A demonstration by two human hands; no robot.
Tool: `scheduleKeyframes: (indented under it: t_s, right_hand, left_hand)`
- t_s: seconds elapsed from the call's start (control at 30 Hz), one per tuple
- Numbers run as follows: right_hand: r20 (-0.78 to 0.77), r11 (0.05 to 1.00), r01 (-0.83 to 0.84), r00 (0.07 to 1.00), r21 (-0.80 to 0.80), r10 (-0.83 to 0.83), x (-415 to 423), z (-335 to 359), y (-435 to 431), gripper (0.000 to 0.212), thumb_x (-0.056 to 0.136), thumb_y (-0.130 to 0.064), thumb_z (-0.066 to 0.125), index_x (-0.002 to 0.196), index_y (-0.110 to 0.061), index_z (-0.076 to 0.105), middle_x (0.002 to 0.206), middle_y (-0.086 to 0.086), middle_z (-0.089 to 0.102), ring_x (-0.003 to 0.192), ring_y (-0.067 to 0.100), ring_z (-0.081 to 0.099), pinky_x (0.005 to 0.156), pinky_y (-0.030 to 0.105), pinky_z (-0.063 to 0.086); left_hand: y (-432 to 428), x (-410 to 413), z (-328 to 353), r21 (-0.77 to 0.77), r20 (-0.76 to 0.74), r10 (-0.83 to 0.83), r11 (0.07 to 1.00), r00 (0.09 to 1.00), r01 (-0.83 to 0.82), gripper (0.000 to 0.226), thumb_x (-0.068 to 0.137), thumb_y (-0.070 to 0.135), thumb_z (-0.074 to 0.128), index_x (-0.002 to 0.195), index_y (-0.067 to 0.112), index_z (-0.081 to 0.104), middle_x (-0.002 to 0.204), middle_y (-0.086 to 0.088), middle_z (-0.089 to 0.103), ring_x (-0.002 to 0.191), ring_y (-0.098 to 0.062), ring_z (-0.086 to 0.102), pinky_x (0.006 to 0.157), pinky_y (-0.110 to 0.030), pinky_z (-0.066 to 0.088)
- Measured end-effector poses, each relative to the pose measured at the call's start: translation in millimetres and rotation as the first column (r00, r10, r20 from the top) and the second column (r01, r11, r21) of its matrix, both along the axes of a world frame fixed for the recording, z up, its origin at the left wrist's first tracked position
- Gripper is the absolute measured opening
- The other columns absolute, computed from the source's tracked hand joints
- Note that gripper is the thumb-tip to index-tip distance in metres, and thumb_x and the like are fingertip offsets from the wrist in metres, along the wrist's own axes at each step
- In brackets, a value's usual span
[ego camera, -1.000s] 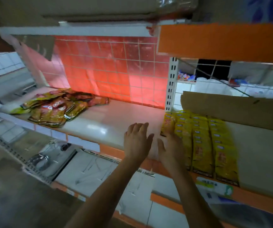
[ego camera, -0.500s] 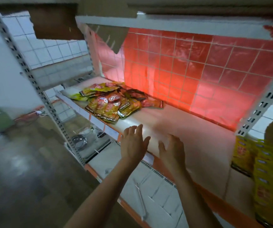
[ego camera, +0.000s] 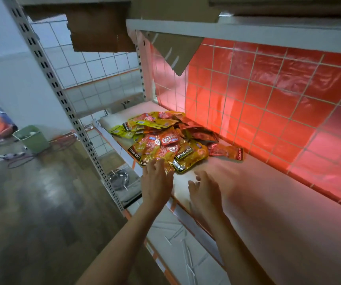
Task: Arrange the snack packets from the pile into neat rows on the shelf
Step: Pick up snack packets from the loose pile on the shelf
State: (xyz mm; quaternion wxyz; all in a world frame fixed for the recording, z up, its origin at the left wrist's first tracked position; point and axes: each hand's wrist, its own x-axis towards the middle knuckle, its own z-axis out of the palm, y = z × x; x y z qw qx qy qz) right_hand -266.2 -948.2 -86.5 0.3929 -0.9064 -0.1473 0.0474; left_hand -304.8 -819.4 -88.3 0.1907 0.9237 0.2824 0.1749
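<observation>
A loose pile of yellow and red snack packets [ego camera: 165, 140] lies at the left end of the white shelf [ego camera: 268, 202], against the red-lit wire back. One red packet [ego camera: 226, 152] lies apart at the pile's right. My left hand [ego camera: 157, 182] reaches over the shelf's front edge, fingers spread, its fingertips at the nearest packets of the pile. My right hand [ego camera: 204, 192] hovers just right of it over bare shelf, fingers loosely bent, holding nothing. Both hands are blurred by motion.
A perforated metal upright [ego camera: 62, 99] stands left of the shelf. A lower shelf holds a metal bowl [ego camera: 118, 177]. A green bin [ego camera: 32, 138] and cables sit on the floor at left. Cardboard [ego camera: 104, 27] hangs from the shelf above.
My view has swung left from the arranged yellow packets to the pile. Both hands have moved left along the shelf and now reach the pile's near edge.
</observation>
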Motion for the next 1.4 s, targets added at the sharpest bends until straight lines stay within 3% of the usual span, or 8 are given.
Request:
scheduleKeyframes:
  t_s: [0.13, 0.37, 0.53, 0.7, 0.83, 1.07, 1.3, 1.4]
  right_hand:
    - [0.018, 1.0, 0.004, 1.0, 0.016, -0.004, 17, 4, 33, 0.037, 0.089, -0.017, 0.06, 0.125, -0.011, 0.055, 0.118, 0.011, 0.061, 0.112, 0.031, 0.053, 0.091, 0.035, 0.04]
    - [0.05, 0.99, 0.141, 0.989, -0.022, -0.139, 30, 4, 96, 0.043, 0.09, -0.027, 0.059, 0.129, -0.013, 0.051, 0.12, 0.01, 0.058, 0.113, 0.028, 0.053, 0.088, 0.033, 0.042]
    - [0.064, 0.928, 0.33, 0.944, -0.172, -0.324, 27, -2, 129, 0.069, 0.079, -0.05, 0.066, 0.131, -0.015, 0.038, 0.124, 0.009, 0.049, 0.119, 0.029, 0.043, 0.087, 0.037, 0.045]
    - [0.04, 0.886, 0.419, 0.906, -0.199, -0.42, 30, -4, 145, 0.091, 0.074, -0.047, 0.074, 0.142, -0.014, 0.024, 0.13, 0.009, 0.046, 0.123, 0.029, 0.041, 0.09, 0.037, 0.044]
    - [0.008, 0.868, 0.487, 0.872, -0.099, -0.489, 30, -2, 140, 0.078, 0.075, -0.035, 0.077, 0.137, -0.013, 0.035, 0.127, 0.012, 0.048, 0.117, 0.032, 0.05, 0.088, 0.036, 0.045]
    - [0.009, 0.781, 0.605, 0.79, 0.153, -0.613, 18, 7, 120, 0.033, 0.086, -0.012, 0.061, 0.119, -0.014, 0.055, 0.115, 0.012, 0.064, 0.105, 0.035, 0.058, 0.081, 0.035, 0.042]
    - [-0.015, 0.634, 0.695, 0.678, 0.34, -0.735, -16, 11, 72, 0.024, 0.085, -0.016, 0.066, 0.106, -0.015, 0.055, 0.091, -0.004, 0.06, 0.078, 0.015, 0.055, 0.064, 0.023, 0.034]
    - [0.009, 0.572, 0.733, 0.612, 0.368, -0.791, -33, 12, 41, 0.024, 0.085, -0.017, 0.067, 0.105, -0.015, 0.055, 0.089, -0.009, 0.056, 0.076, 0.01, 0.055, 0.06, 0.019, 0.04]
  left_hand:
    - [36, 20, 4, 0.041, 0.015, 0.033, 0.999, 0.999, -0.034, 0.048, 0.092, 0.032, 0.053, 0.136, 0.014, 0.044, 0.138, -0.012, 0.045, 0.125, -0.032, 0.04, 0.101, -0.041, 0.036]
    - [93, 45, 3, -0.003, -0.039, -0.028, 1.0, 0.999, 0.028, 0.055, 0.092, 0.043, 0.052, 0.135, 0.011, 0.04, 0.128, -0.014, 0.05, 0.115, -0.034, 0.049, 0.089, -0.044, 0.043]
    - [113, 53, 1, -0.097, -0.025, -0.113, 0.989, 0.993, 0.11, 0.065, 0.083, 0.043, 0.067, 0.134, 0.012, 0.043, 0.129, -0.014, 0.047, 0.115, -0.035, 0.051, 0.087, -0.042, 0.044]
    - [121, 59, -3, -0.229, 0.04, -0.211, 0.95, 0.977, 0.214, 0.07, 0.08, 0.034, 0.072, 0.137, 0.011, 0.037, 0.126, -0.013, 0.057, 0.113, -0.033, 0.056, 0.083, -0.038, 0.044]
    - [125, 61, -2, -0.329, 0.17, -0.198, 0.912, 0.965, 0.245, 0.064, 0.085, 0.027, 0.067, 0.14, 0.008, 0.038, 0.131, -0.014, 0.053, 0.119, -0.033, 0.051, 0.088, -0.04, 0.043]
    - [109, 56, 12, -0.357, 0.445, -0.175, 0.865, 0.878, 0.353, 0.038, 0.091, 0.012, 0.06, 0.123, -0.004, 0.047, 0.117, -0.02, 0.053, 0.107, -0.035, 0.051, 0.077, -0.028, 0.033]
    - [61, 46, 21, -0.485, 0.47, -0.37, 0.65, 0.801, 0.585, 0.03, 0.089, 0.029, 0.065, 0.113, 0.017, 0.052, 0.085, 0.009, 0.062, 0.079, -0.014, 0.063, 0.062, -0.027, 0.045]
    - [29, 39, 24, -0.535, 0.473, -0.44, 0.545, 0.763, 0.646, 0.019, 0.087, 0.029, 0.068, 0.097, 0.033, 0.053, 0.072, 0.023, 0.062, 0.067, 0.011, 0.06, 0.055, -0.006, 0.042]
